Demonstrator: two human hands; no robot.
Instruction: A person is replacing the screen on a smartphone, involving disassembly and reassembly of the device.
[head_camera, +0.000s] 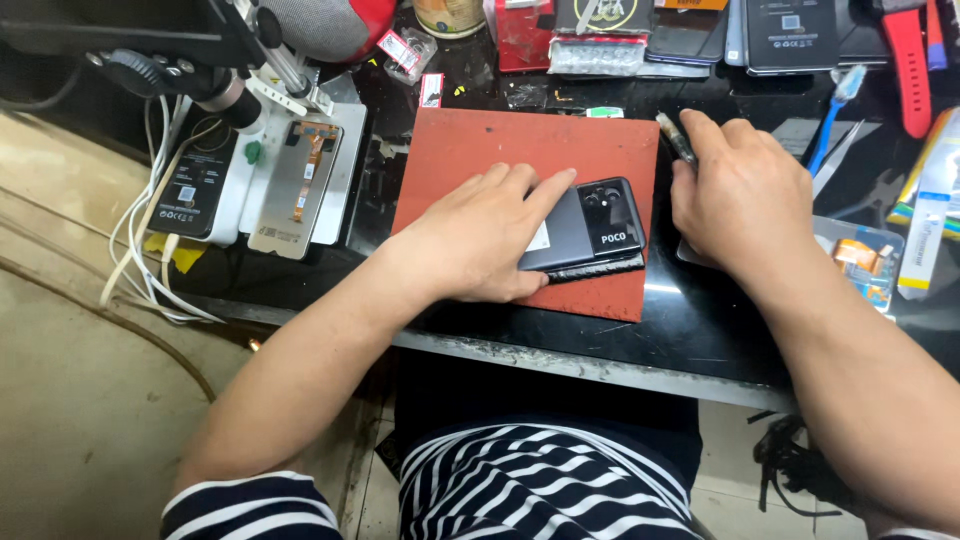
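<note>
Striped sleeves nearest; left hand lies flat, fingers together, pinning the dark phone back-up on the red mat. Right hand is curled around a thin tool at the mat's edge; looks like back-cover work. Next move needs the tip on the seam; blue toothbrush, tweezers and a white screen panel crowd the bench.

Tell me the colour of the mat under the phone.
The mat is brick red, seen clearly in the head view, with the dark grey phone lying on it.

Bare phone screen panel upper left, white cables far left, blue toothbrush upper right, red watch strap top right corner
</note>
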